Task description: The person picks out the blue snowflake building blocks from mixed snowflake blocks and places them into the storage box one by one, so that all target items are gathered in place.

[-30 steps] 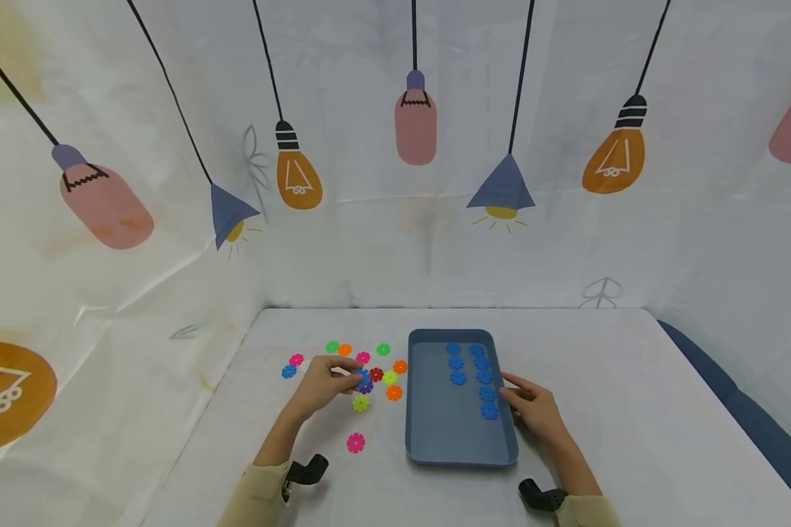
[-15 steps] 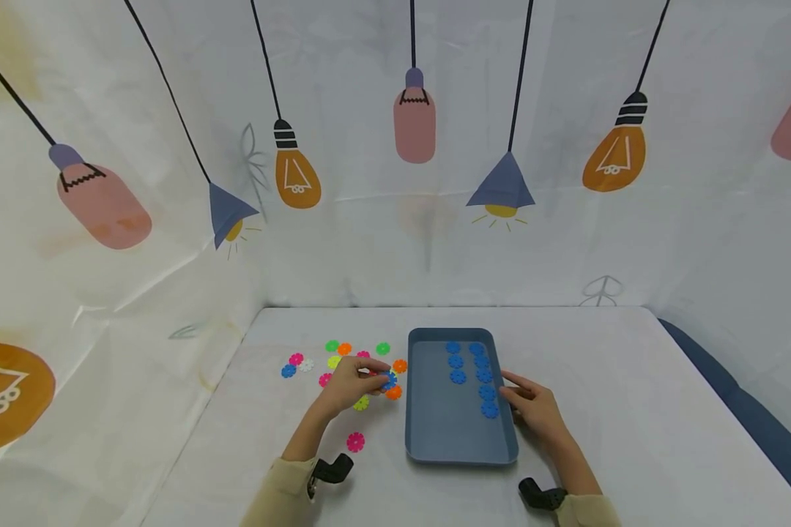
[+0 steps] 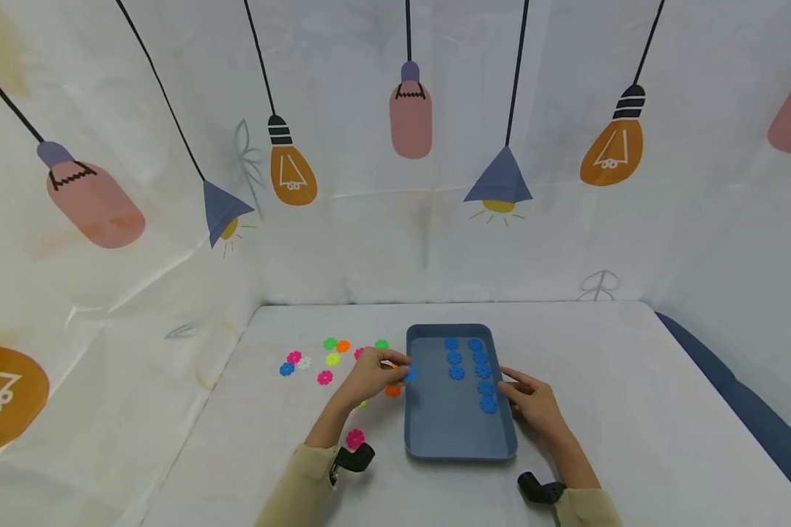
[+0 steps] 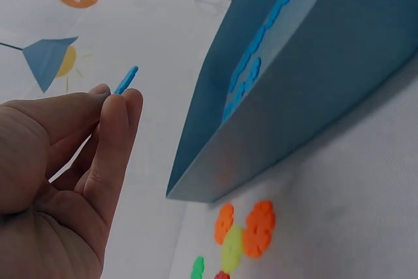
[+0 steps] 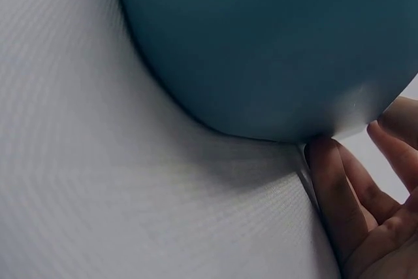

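My left hand (image 3: 372,379) pinches a blue notched plastic disc (image 4: 127,80) between thumb and fingertips. In the head view it is over the left rim of a grey-blue rectangular tray (image 3: 461,443); the left wrist view shows the disc raised, apart from the tray wall. My right hand (image 3: 534,404) holds the tray's right side, fingertips low against the wall (image 5: 281,89) and the thumb near the rim. Inside the tray lie several blue discs (image 3: 483,372) in two columns, a longer one at the right and a shorter one (image 3: 455,357) beside it.
Loose notched discs lie left of the tray: pink (image 3: 325,378), white (image 3: 305,363), yellow (image 3: 332,359), green (image 3: 329,343), orange (image 3: 392,391) and one blue (image 3: 286,369). A lone pink disc (image 3: 354,439) lies nearer, by the left wrist. The white table (image 3: 606,380) extends right.
My left hand has carried the blue disc rightward, from above the loose discs to the tray's left rim. The right hand stays at the tray's right side. The head view has tilted slightly.
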A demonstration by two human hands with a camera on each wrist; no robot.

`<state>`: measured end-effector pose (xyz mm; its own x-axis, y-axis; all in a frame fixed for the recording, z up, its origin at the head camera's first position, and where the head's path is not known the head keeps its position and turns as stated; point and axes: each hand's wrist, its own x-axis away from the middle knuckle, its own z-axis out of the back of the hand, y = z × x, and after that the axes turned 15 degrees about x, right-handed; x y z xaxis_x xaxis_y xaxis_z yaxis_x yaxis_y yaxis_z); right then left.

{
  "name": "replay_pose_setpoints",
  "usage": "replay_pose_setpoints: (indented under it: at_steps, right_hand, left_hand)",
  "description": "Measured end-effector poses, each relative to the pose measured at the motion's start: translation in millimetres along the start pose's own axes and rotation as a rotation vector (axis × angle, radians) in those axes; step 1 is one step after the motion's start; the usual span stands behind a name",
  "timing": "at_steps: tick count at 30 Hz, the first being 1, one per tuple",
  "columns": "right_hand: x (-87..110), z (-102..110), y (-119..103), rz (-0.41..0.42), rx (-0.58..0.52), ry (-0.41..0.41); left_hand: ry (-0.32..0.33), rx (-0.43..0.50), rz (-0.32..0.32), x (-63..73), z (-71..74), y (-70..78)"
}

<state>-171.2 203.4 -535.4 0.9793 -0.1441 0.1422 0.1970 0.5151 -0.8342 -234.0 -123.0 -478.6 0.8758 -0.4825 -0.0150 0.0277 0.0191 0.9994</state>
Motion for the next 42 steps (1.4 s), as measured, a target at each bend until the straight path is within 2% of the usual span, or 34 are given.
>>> replay_pose_setpoints:
  at_steps: [15, 21, 35, 42]
  right_hand:
    - [0.3, -1, -1, -0.026, -0.026, 0.005]
    - [1.1, -3, 0, -0.026, -0.026, 0.001]
    - [0.3, -3, 1, -0.038, -0.026, 0.014]
    - [0.8, -2, 1, -0.026, -0.038, 0.016]
  left_hand:
    - [-0.058, 0.002, 0.006, -23.7, -29.8, 1.5]
    - [-0.069, -0.023, 0.032, -30.9, -39.4, 0.8]
    - [-0.170, -0.067, 0.012, -51.8, -55.0, -2.2]
    - [-0.181, -0.117, 0.025, -61.4, -59.4, -5.1]
